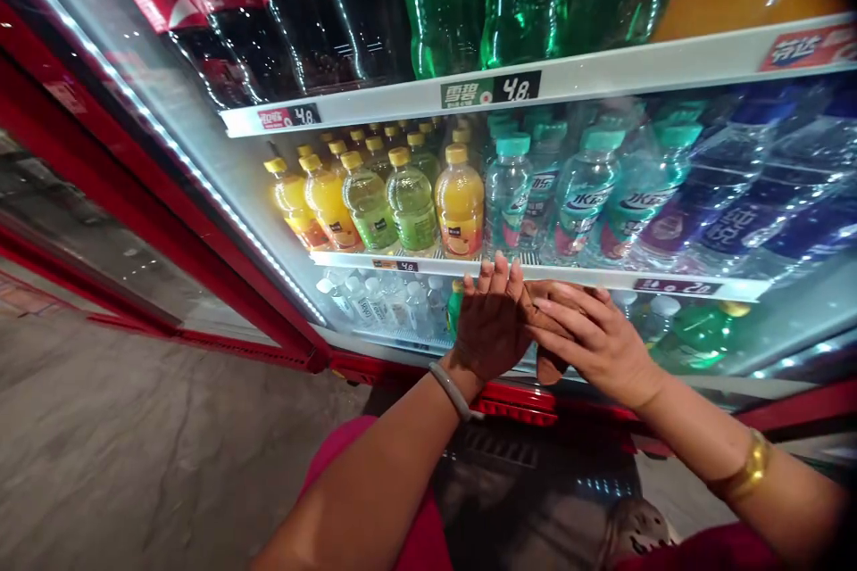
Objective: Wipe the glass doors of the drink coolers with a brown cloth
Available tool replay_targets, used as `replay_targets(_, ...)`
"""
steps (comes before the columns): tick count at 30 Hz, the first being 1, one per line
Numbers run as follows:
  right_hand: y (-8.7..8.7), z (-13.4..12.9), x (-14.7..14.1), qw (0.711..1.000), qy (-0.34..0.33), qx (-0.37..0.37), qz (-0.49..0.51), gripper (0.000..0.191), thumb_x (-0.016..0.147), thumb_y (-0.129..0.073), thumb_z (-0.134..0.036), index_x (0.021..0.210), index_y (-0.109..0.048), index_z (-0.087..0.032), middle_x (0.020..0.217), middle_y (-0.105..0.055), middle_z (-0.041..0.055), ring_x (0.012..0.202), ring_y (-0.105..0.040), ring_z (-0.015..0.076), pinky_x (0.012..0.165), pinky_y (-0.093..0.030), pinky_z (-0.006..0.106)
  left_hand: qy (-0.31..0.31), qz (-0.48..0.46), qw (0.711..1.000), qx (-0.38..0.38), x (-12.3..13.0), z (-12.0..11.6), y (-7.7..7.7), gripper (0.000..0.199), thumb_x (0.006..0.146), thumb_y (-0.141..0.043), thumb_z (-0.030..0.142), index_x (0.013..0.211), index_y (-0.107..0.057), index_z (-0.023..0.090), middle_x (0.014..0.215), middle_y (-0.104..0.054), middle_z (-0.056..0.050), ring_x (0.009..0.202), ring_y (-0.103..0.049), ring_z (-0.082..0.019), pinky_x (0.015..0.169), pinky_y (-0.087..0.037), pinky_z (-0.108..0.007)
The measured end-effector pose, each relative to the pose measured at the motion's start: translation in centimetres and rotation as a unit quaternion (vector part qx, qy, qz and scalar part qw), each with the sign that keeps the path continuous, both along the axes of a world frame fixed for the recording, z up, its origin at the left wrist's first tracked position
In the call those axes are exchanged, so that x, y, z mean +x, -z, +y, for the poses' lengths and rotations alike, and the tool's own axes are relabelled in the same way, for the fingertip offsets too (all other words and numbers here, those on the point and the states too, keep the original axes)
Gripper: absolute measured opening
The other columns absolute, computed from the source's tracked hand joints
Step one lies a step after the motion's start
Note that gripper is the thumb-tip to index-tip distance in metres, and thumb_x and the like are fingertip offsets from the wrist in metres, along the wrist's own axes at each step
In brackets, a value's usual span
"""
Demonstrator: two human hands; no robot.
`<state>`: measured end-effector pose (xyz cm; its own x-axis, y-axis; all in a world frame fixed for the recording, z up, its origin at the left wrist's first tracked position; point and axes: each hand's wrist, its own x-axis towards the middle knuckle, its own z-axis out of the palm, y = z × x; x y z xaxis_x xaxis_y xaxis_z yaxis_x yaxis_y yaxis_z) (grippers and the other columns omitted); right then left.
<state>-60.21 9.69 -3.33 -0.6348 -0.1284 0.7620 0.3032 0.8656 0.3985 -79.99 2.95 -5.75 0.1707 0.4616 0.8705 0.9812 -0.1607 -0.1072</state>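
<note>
My left hand is raised with its palm toward the cooler and its fingers spread upward, just below the middle shelf's edge; a grey band circles the wrist. Close beside it on the right, my right hand has its fingers stretched out to the left, holding nothing that I can make out. Between the hands is a dark brown shape, partly covered by the right fingers; whether it is a reflection or an object I cannot tell. Behind the hands stand juice bottles and clear bottles with teal caps.
Large dark cola bottles and green bottles fill the upper shelf. Small clear bottles and a green bottle lie lower. A red door frame runs down the left, above grey floor. A shoe shows below.
</note>
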Motion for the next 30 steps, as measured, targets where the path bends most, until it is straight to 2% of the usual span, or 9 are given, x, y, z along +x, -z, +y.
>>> replay_targets(4, -1.1, 0.6, 2.6, 0.999, 0.029, -0.020, 0.040, 0.050, 0.094, -0.064, -0.005, 0.136, -0.066, -0.034, 0.146, -0.061, 0.0014, 0.152, -0.044, 0.0246, 0.131, -0.037, 0.048, 0.025, 0.010, 1.000, -0.008, 1.2, 0.2, -0.7, 0.076, 0.099, -0.036, 0.025, 0.168, -0.011, 0.005, 0.177, -0.019, -0.017, 0.167, -0.003, -0.027, 0.135, -0.005, -0.049)
replay_targets(7, -1.3, 0.6, 2.8, 0.994, 0.032, -0.048, 0.089, 0.049, 0.093, -0.069, -0.008, 0.134, -0.067, -0.034, 0.147, -0.059, 0.0024, 0.152, -0.044, 0.0260, 0.129, -0.041, 0.046, 0.031, 0.007, 0.999, -0.009, 2.6, 0.6, -1.1, 0.077, 0.099, -0.035, 0.027, 0.168, -0.009, 0.005, 0.177, -0.020, -0.018, 0.167, -0.004, -0.028, 0.135, -0.009, -0.050)
replay_targets(10, -0.6, 0.7, 3.1, 0.998, 0.014, -0.025, 0.051, 0.039, 0.096, -0.064, -0.009, 0.126, -0.069, -0.032, 0.139, -0.064, -0.0001, 0.158, -0.034, 0.0236, 0.133, -0.033, 0.047, 0.015, 0.003, 1.000, -0.002, 3.7, 1.2, -1.4, 0.078, 0.100, -0.037, 0.032, 0.167, -0.011, 0.002, 0.176, -0.020, -0.021, 0.166, -0.003, -0.031, 0.134, -0.007, -0.052)
replay_targets(14, -0.3, 1.5, 6.0, 0.999, 0.035, 0.010, 0.001, 0.043, 0.096, -0.060, -0.006, 0.129, -0.068, -0.032, 0.139, -0.065, 0.0002, 0.159, -0.032, 0.0236, 0.138, -0.016, 0.052, 0.013, 0.015, 1.000, 0.012, 5.1, 1.8, -1.5, 0.080, 0.097, -0.044, 0.028, 0.167, -0.017, 0.003, 0.175, -0.022, -0.021, 0.166, -0.003, -0.032, 0.134, 0.002, -0.056)
replay_targets(17, -0.9, 1.6, 7.9, 0.998, 0.049, -0.024, 0.035, 0.047, 0.095, -0.062, -0.006, 0.135, -0.066, -0.031, 0.142, -0.063, 0.0044, 0.157, -0.036, 0.0268, 0.134, -0.029, 0.053, 0.065, 0.029, 0.997, 0.002, 6.7, 2.1, -1.3, 0.083, 0.092, -0.045, 0.022, 0.168, -0.015, 0.006, 0.175, -0.025, -0.017, 0.166, -0.007, -0.029, 0.135, -0.001, -0.054)
replay_targets(20, -0.5, 0.9, 7.6, 0.991, 0.065, -0.071, 0.091, 0.042, 0.095, -0.065, -0.010, 0.132, -0.066, -0.030, 0.142, -0.063, 0.0050, 0.156, -0.037, 0.0264, 0.130, -0.038, 0.052, 0.097, 0.002, 0.995, -0.017, 8.1, 2.4, -0.7, 0.085, 0.092, -0.043, 0.020, 0.168, -0.010, 0.001, 0.177, -0.012, -0.017, 0.166, -0.005, -0.030, 0.135, -0.008, -0.051)
replay_targets(23, 0.8, 0.3, 6.5, 0.987, 0.073, -0.078, 0.118, 0.032, 0.096, -0.062, -0.011, 0.122, -0.067, -0.027, 0.134, -0.068, 0.0036, 0.158, -0.034, 0.0232, 0.132, -0.035, 0.051, 0.116, -0.026, 0.993, -0.009, 8.5, 2.8, -0.2, 0.085, 0.093, -0.043, 0.020, 0.167, -0.008, 0.000, 0.178, -0.001, -0.017, 0.166, -0.001, -0.032, 0.135, -0.006, -0.052)
replay_targets(26, 1.6, 0.9, 7.4, 0.994, 0.070, -0.052, 0.063, 0.030, 0.097, -0.056, -0.008, 0.114, -0.070, -0.028, 0.131, -0.071, -0.0026, 0.160, -0.029, 0.0199, 0.135, -0.030, 0.048, 0.156, 0.003, 0.988, -0.003, 8.4, 3.0, -0.4, 0.088, 0.091, -0.047, 0.021, 0.168, -0.009, 0.001, 0.177, 0.000, -0.016, 0.166, 0.000, -0.032, 0.135, 0.000, -0.053)
replay_targets(30, 0.4, 2.1, 10.8, 0.998, 0.062, -0.013, 0.005, 0.040, 0.094, -0.059, -0.005, 0.120, -0.071, -0.033, 0.142, -0.065, -0.0055, 0.158, -0.034, 0.0196, 0.138, -0.018, 0.047, 0.190, 0.051, 0.980, -0.033, 8.9, 2.0, -1.7, 0.089, 0.087, -0.046, 0.016, 0.168, -0.009, 0.004, 0.177, -0.004, -0.011, 0.166, -0.002, -0.027, 0.136, 0.000, -0.048)
